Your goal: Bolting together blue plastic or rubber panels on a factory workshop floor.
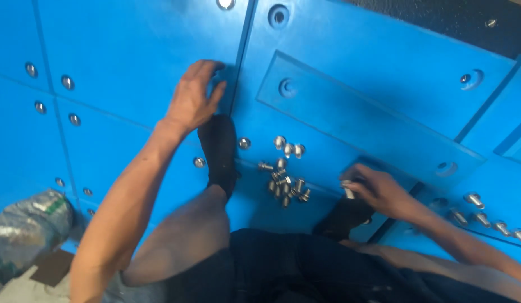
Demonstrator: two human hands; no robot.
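Observation:
I look down at blue panels [131,50] that I squat on, in black socks. My left hand [194,98] rests flat on a panel beside the seam, fingers spread, holding nothing. My right hand [375,189] is low at the right, fingers closed around a silver bolt [348,191] by my right foot [344,216]. A loose pile of several silver bolts [284,178] lies between my feet. My left foot [218,151] stands just below my left hand.
A raised rectangular blue plate [356,112] with recessed holes crosses the right panel. A row of upright bolts [490,219] sits at the far right. Fitted bolt heads [68,82] dot the left panels. A crumpled plastic bag [27,224] lies at the lower left.

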